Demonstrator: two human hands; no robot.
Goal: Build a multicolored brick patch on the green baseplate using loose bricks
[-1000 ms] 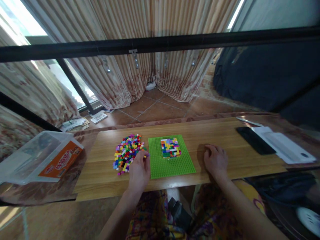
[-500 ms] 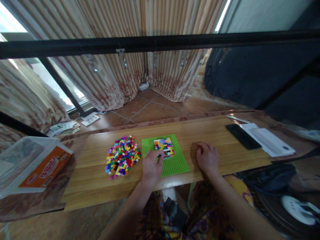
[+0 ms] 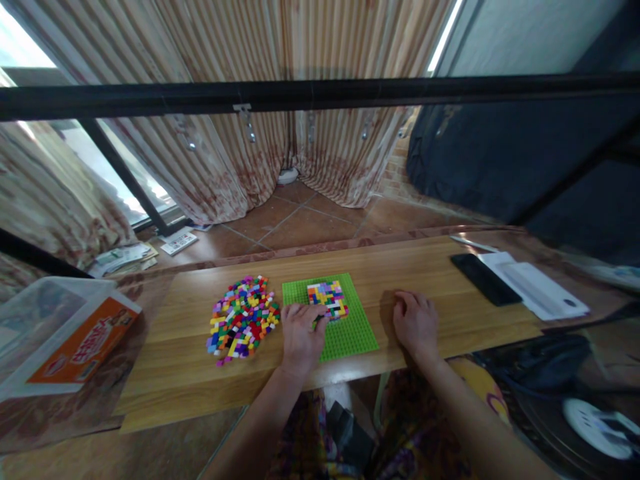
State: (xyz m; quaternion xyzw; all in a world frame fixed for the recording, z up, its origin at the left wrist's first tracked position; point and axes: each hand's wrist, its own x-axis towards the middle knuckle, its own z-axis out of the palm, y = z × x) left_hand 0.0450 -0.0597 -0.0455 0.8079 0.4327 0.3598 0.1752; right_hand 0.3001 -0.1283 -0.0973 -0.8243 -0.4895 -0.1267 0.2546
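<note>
My left hand (image 3: 303,337) is over the left side of a green studded baseplate (image 3: 355,337). Its thumb and forefinger come together at the near left edge of a block of multicoloured toy bricks (image 3: 327,293) built up on that plate. Whatever is between the fingertips is too small and too covered to make out. To the left of this hand lies a heap of small loose bricks (image 3: 245,317) in many colours. My right hand (image 3: 415,323) rests on the wooden tabletop, right of the baseplate, with loosely bent fingers and nothing visible in it.
A black phone (image 3: 485,279) and a white box (image 3: 543,290) lie at the right end of the wooden table (image 3: 175,360). Beyond the left end stands a clear plastic tub with an orange label (image 3: 85,340). A dark metal bar (image 3: 320,97) crosses in front of the curtains.
The view has tilted slightly, so the bar and table sit a little lower. My left hand stays at the brick block with its fingers shifted slightly; my right hand has not moved.
</note>
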